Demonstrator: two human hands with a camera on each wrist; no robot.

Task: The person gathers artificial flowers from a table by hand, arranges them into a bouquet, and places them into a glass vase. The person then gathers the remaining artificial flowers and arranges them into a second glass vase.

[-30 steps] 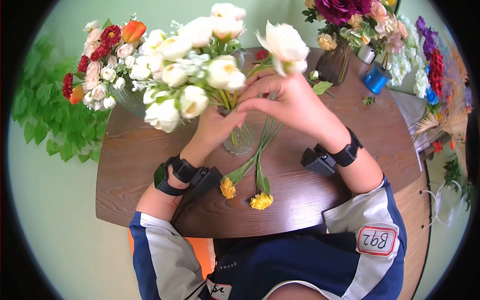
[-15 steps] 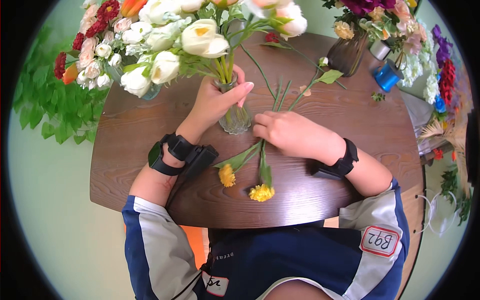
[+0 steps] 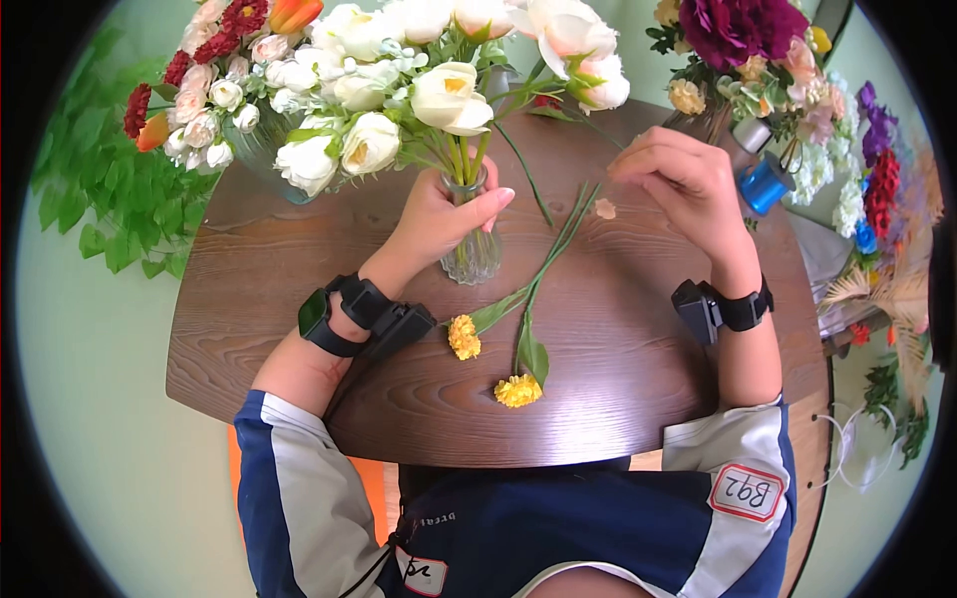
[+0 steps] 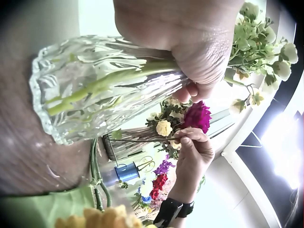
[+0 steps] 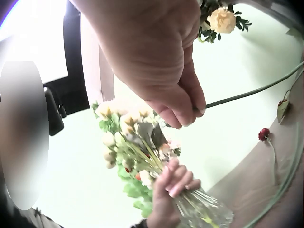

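Observation:
My left hand (image 3: 454,214) grips the neck of a ribbed clear glass vase (image 3: 472,259), which stands upright on the table. White flowers (image 3: 451,98) spread above its mouth, and green stems (image 4: 109,83) show through the glass in the left wrist view. Off to the right, my right hand (image 3: 688,184) is raised over the table. Its thumb and fingertips pinch a thin green stem (image 5: 251,91) in the right wrist view; what this stem bears is hidden. Two yellow flowers, one nearer the vase (image 3: 464,337) and one lower (image 3: 518,391), lie on the table with crossed stems.
Behind on the left is a vase of red and pink flowers (image 3: 199,110). At the back right, a purple flower (image 3: 738,40) tops another bouquet beside a blue spool (image 3: 765,184). A small red flower (image 5: 264,134) lies on the dark wooden table (image 3: 269,329).
My right hand left the white flowers, came down to the yellow flowers' stems, then moved up and right and now pinches a stem. My left hand went from the flower stems to the vase neck.

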